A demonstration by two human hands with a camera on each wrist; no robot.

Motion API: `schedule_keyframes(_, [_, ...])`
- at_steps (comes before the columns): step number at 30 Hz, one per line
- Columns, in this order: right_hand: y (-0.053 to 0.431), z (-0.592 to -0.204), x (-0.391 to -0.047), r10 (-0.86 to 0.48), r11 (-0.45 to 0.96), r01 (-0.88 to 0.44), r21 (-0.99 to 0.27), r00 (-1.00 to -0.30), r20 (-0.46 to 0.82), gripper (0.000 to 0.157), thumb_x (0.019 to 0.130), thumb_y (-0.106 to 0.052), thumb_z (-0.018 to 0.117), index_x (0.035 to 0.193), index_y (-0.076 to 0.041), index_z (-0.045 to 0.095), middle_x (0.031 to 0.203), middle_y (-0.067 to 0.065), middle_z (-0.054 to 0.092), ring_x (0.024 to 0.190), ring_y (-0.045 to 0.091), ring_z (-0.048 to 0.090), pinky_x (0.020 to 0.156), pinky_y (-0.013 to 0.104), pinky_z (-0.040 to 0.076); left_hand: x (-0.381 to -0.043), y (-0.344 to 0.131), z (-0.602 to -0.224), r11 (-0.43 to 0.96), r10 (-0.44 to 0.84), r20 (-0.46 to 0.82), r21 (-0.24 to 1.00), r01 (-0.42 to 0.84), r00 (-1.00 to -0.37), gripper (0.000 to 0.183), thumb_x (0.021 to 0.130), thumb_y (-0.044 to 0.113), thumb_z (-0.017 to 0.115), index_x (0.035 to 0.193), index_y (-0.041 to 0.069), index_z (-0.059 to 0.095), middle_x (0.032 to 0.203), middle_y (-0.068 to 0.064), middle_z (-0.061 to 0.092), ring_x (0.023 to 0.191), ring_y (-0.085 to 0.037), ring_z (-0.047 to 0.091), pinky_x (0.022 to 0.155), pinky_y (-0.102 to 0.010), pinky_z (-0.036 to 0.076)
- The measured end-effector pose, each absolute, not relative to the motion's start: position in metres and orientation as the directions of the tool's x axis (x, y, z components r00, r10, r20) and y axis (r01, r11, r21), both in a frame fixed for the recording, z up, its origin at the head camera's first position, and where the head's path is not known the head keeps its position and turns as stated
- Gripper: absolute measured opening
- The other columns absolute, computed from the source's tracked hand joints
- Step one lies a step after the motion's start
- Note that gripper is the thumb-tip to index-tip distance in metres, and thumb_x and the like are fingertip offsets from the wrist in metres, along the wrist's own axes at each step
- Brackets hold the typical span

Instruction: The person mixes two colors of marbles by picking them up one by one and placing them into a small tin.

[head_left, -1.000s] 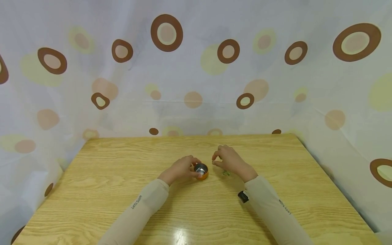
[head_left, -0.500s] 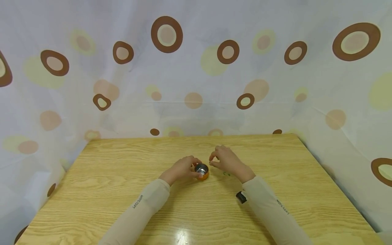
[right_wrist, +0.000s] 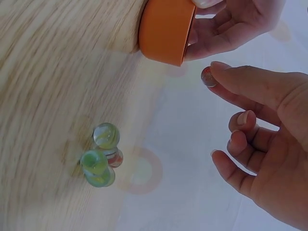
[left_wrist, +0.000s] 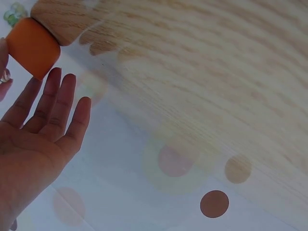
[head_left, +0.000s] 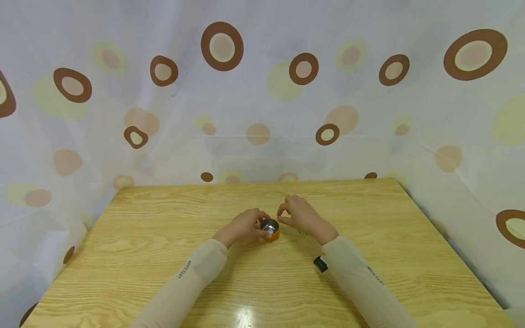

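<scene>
A small orange bowl [head_left: 274, 237] with a shiny metal inside stands on the wooden table. My left hand [head_left: 244, 225] holds it by its side, thumb near and fingers at the far rim. In the left wrist view, the orange wall [left_wrist: 33, 48] is by the fingertips. Just right of the bowl, my right hand [head_left: 303, 215] pinches a reddish glass marble [right_wrist: 208, 77] between thumb and index finger, a little apart from the rim. The other fingers are loosely bent. Several marbles [right_wrist: 98, 161], green, clear and reddish, lie clustered on the table below this hand, mostly covered by it in the head view.
The wooden table [head_left: 197, 200] reaches back to a white curtain [head_left: 229, 100] with brown and yellow rings. A black strapped device [head_left: 321, 264] sits at the right wrist.
My right hand has moved left, closer to the bowl, with the marble in its fingers. The left hand and bowl stay in place.
</scene>
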State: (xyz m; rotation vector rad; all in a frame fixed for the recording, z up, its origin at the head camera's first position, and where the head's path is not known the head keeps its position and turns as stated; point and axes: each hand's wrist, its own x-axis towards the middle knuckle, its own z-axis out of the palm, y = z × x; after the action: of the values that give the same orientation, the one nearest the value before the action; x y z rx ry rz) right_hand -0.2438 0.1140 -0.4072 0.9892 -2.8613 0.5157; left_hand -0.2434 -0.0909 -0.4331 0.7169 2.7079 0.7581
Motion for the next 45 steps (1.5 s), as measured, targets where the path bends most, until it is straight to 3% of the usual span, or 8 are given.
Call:
schedule_keyframes(19, [0.103,-0.411,-0.244,-0.615,0.722,-0.633,-0.279,-0.772,0.162,0.012,0.086,-0.017,0.074,0.094,-0.008,0.075,0.083,0.006,0.054,0.075,0.018,0.044,0.069,0.033,0.039,-0.244,-0.091,-0.432,0.734,0.530,-0.082,0.542,0.409,-0.844,0.048,0.084,0.033,0.075,0.125,0.009,0.063,0.107,-0.006,0.060,0.092,-0.021,0.058,0.083,-0.038,0.048])
schedule_keyframes(45, [0.097,-0.407,-0.244,-0.622,0.703,-0.634,-0.321,-0.768,0.156,0.015,0.087,-0.019,0.073,0.097,-0.008,0.075,0.084,0.007,0.055,0.075,0.017,0.042,0.070,0.032,0.036,-0.246,-0.089,-0.433,0.744,0.510,-0.105,0.553,0.376,-0.854,0.052,0.086,0.033,0.074,0.130,0.008,0.059,0.114,-0.009,0.060,0.093,-0.021,0.058,0.083,-0.040,0.048])
